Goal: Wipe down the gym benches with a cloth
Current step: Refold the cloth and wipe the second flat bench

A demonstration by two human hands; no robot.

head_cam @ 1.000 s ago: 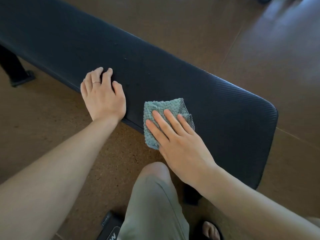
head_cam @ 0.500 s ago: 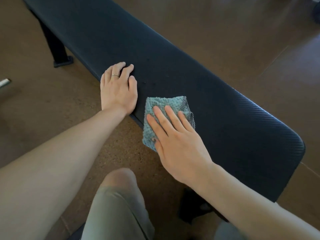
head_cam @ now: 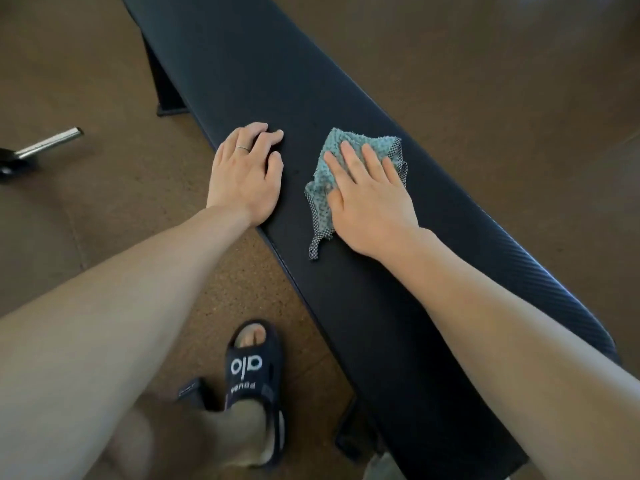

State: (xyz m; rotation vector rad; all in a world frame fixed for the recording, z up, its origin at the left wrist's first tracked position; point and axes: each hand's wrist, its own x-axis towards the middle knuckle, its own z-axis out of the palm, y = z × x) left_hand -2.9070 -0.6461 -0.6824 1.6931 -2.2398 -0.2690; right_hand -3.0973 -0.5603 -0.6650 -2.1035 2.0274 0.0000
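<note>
Across the brown floor (head_cam: 104, 209) a long black bench (head_cam: 249, 74) runs on a slant, its long axis going from the top left of the view down to the rounded near end at the lower right. On its padded top, about midway along, lies a crumpled teal cloth (head_cam: 341, 143) with a checked mesh edge, one corner trailing toward the near side of the pad. The right hand (head_cam: 370, 195) lies flat on the cloth, fingers straight and spread, pressing it onto the pad. Just beside it, apart from the cloth, the left hand (head_cam: 247, 174) rests palm down on the bench's near edge with fingers relaxed and slightly bent, grasping nothing; a thin ring shows on one finger. Beneath the bench a dark leg (head_cam: 166, 88) stands on the floor at upper left. Near the left border a metal bar end (head_cam: 52, 142) lies on the floor, well apart from the bench. Below the forearms a foot in a black sandal (head_cam: 254, 372) stands beside the bench
</note>
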